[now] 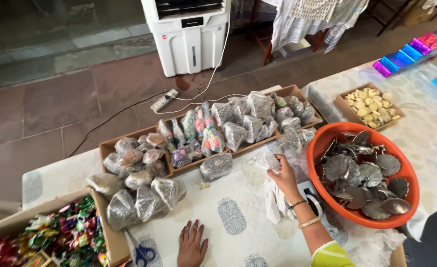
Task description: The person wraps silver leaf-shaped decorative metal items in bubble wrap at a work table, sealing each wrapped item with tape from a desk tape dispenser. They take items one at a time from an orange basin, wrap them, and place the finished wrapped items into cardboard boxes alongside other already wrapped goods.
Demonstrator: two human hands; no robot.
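While my left hand (191, 245) is resting flat and open on the tablecloth (238, 217), my right hand (282, 174) is pinching a small clear packet (265, 161), lifting it just short of the cardboard tray (288, 93) ahead.

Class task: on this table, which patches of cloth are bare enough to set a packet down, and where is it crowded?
Bare cloth lies between the left hand and right hand, below the cardboard trays. Crowded: the trays, the packet heap at left, and the orange basin full of metal shells.
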